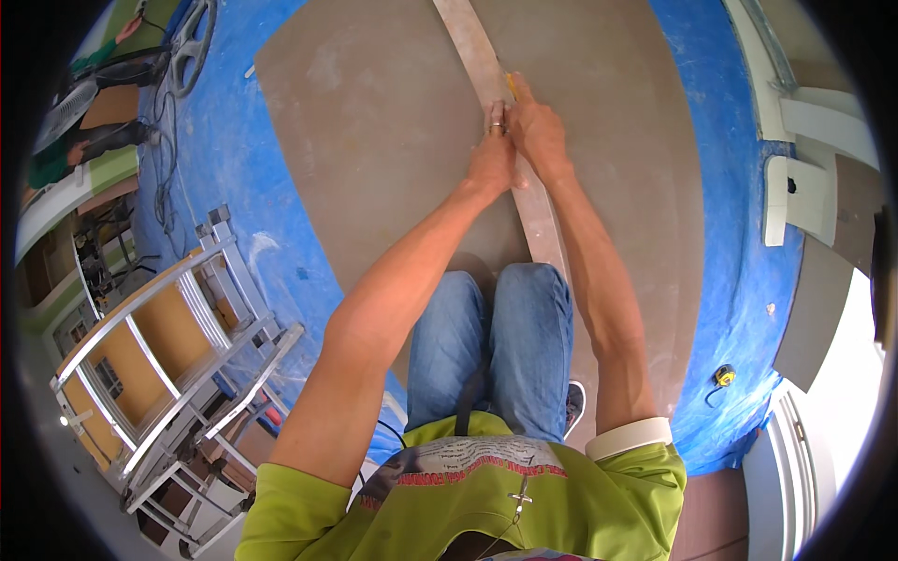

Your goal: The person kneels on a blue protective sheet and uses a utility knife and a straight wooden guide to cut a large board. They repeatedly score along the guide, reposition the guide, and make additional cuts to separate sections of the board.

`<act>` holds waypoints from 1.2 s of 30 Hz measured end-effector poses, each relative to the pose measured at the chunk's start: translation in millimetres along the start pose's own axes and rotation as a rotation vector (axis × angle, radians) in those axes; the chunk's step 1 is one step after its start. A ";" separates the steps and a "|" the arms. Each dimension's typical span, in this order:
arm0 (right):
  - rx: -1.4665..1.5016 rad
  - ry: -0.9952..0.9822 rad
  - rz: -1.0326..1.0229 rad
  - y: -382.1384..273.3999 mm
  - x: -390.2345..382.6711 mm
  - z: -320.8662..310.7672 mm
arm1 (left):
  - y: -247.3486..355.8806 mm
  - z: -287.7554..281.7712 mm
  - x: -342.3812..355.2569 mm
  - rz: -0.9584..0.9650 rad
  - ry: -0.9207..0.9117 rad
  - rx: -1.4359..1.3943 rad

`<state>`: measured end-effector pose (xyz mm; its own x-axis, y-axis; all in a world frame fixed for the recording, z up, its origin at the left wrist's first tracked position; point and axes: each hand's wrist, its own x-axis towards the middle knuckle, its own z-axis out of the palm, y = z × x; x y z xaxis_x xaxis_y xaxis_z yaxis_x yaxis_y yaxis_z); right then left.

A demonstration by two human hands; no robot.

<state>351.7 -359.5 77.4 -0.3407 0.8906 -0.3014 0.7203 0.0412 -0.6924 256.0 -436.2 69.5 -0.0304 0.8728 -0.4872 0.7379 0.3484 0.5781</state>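
I kneel on a large grey-brown board [374, 140] laid over blue floor sheeting. A long pale straightedge strip [477, 56] runs across the board from the far side toward my knees. My left hand [493, 159] presses down on the strip, fingers closed over a small metal piece. My right hand [535, 126] sits just beside it on the strip and grips a thin yellow pencil-like tool [511, 86] whose tip touches the board at the strip's edge.
An aluminium stepladder [178, 346] lies at the left on the blue sheeting [739, 309]. A yellow tape measure [724, 376] rests at the right. White trim pieces [795, 187] stand at the far right. Cables and a fan [65, 112] are at the upper left.
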 end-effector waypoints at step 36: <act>-0.076 -0.058 0.001 34.9 -84.1 -8.8 | 7.8 5.1 1.0 0.051 0.094 0.381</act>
<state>410.8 -429.0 84.3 -0.3729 0.8631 -0.3406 0.7635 0.0768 -0.6413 265.1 -434.3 70.2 -0.0357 0.9195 -0.3914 0.9367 0.1673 0.3076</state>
